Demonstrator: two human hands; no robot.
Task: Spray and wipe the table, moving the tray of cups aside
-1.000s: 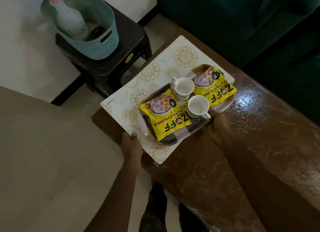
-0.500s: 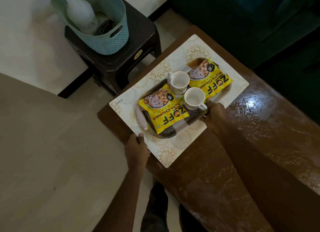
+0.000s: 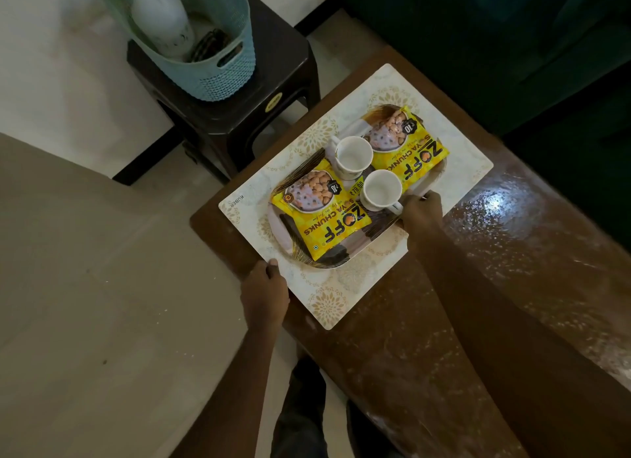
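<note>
At the worktop's [image 3: 512, 252] end by the stool [image 3: 239, 116], the tray [image 3: 280, 232] of cups [image 3: 353, 155] sits on a patterned mat [image 3: 327, 304]. Your left hand [image 3: 264, 293] pinches the mat's near edge, and your right hand [image 3: 421, 211] has its fingers clamped on the tray's rim. This looks like the moving-aside step. Next, release the tray and fetch the spray bottle [image 3: 160, 17].
</note>
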